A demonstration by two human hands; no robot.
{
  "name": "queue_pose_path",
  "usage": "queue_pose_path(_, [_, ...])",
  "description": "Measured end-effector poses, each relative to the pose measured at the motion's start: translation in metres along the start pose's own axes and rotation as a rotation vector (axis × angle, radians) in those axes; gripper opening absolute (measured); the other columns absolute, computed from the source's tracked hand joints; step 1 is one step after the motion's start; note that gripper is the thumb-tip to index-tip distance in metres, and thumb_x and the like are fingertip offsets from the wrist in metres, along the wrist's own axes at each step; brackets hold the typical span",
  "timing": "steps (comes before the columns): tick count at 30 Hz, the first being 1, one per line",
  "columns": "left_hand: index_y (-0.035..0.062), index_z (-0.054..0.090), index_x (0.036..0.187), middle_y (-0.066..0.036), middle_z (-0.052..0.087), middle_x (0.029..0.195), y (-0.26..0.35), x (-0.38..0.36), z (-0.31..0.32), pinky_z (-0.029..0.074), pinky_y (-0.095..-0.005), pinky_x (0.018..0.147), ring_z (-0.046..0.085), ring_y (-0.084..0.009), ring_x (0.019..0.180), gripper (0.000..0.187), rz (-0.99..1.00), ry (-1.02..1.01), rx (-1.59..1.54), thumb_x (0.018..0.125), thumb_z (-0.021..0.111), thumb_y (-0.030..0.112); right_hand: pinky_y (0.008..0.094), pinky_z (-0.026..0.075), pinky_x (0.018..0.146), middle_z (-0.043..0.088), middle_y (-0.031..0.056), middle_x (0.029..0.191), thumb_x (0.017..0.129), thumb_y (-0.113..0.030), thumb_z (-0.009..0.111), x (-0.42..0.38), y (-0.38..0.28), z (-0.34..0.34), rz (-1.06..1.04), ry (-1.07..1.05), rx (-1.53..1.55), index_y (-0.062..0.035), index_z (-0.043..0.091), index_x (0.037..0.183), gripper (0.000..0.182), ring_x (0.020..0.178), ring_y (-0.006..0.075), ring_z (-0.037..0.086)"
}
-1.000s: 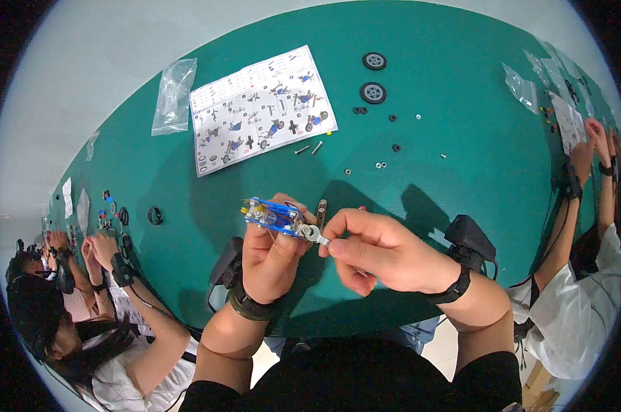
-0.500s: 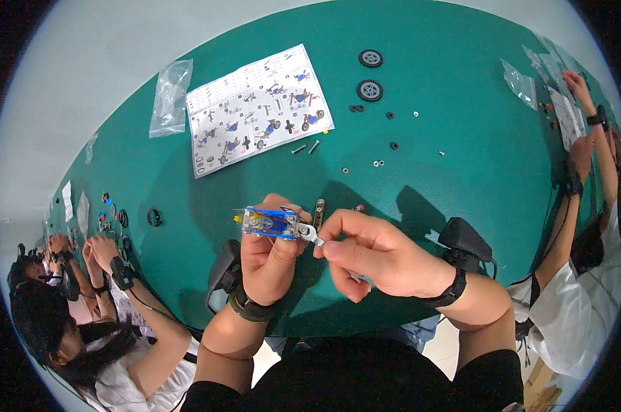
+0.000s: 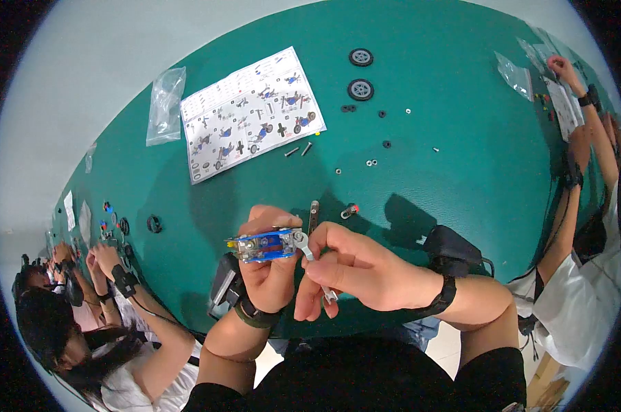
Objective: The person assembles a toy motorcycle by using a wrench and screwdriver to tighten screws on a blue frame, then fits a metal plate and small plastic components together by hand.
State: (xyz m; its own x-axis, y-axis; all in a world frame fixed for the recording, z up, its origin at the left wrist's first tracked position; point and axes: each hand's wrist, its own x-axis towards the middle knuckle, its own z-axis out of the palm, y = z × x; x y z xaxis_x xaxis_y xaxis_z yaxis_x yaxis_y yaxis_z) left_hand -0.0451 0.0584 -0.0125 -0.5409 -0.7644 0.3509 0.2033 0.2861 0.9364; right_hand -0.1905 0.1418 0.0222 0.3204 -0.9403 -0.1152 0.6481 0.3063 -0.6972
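Observation:
My left hand grips a small blue and grey model assembly with metal screws and a yellow bit at its left end. Pinched in my right hand is a small silver spanner. Its open jaw sits at the right end of the assembly, around or against a fastener there; the exact contact is too small to make out. The spanner's other end pokes out below my fingers. Just beyond my hands lie a grey bar with holes and a small part with a red end.
A printed instruction sheet and a clear plastic bag lie at the far left. Two wheels, screws, nuts and black rings are scattered ahead. A black tyre is further left. Other people work on both sides.
The spanner has turned to a steeper angle, my right hand moving left and down, and its lower end shows more. The assembly has tilted slightly. The red-ended part is now more exposed.

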Motion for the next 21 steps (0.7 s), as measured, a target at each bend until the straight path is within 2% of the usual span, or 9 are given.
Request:
queue_pose_path(6, [0.0043,0.048,0.107,-0.010,0.051,0.095,0.005,0.000,0.004,0.040,-0.0276,0.069,0.047,-0.0147,0.081,0.031,-0.080,0.048,-0.082,0.084,0.059,0.023,0.0251,0.047,0.056,0.064,0.0153,0.082,0.096,-0.024,0.038,0.000,-0.005,-0.001,0.071,-0.021,0.050,-0.0054,0.033,0.100,0.019,0.073,0.0171,0.062])
queue_pose_path(9, [0.0045,0.048,0.106,-0.010,0.051,0.096,0.001,-0.001,0.004,0.040,-0.0276,0.069,0.047,-0.0153,0.081,0.033,-0.048,0.039,-0.079,0.084,0.060,0.026,0.0252,0.047,0.056,0.064,0.0152,0.083,0.096,-0.025,0.037,0.000,-0.004,-0.003,0.090,-0.049,0.036,-0.0048,0.033,0.101,0.021,0.074,0.0174,0.062])
queue_pose_path(15, [0.0050,0.047,0.107,-0.012,0.052,0.098,-0.003,-0.004,0.001,0.040,-0.0278,0.069,0.048,-0.0168,0.083,0.036,-0.021,0.050,0.024,0.083,0.060,0.028,0.0255,0.047,0.058,0.064,0.0139,0.084,0.096,-0.024,0.038,0.001,0.001,-0.003,0.046,-0.042,0.055,-0.0028,0.034,0.106,0.024,0.074,0.0166,0.062])
queue_pose_path(21, [0.0059,0.046,0.108,-0.012,0.051,0.097,0.003,-0.006,0.003,0.040,-0.0289,0.072,0.048,-0.0171,0.085,0.036,-0.093,0.057,-0.067,0.083,0.061,0.028,0.0252,0.046,0.058,0.064,0.0127,0.082,0.096,-0.023,0.038,0.002,0.006,-0.003,-0.003,-0.042,-0.004,-0.0024,0.036,0.104,0.022,0.073,0.0155,0.061])
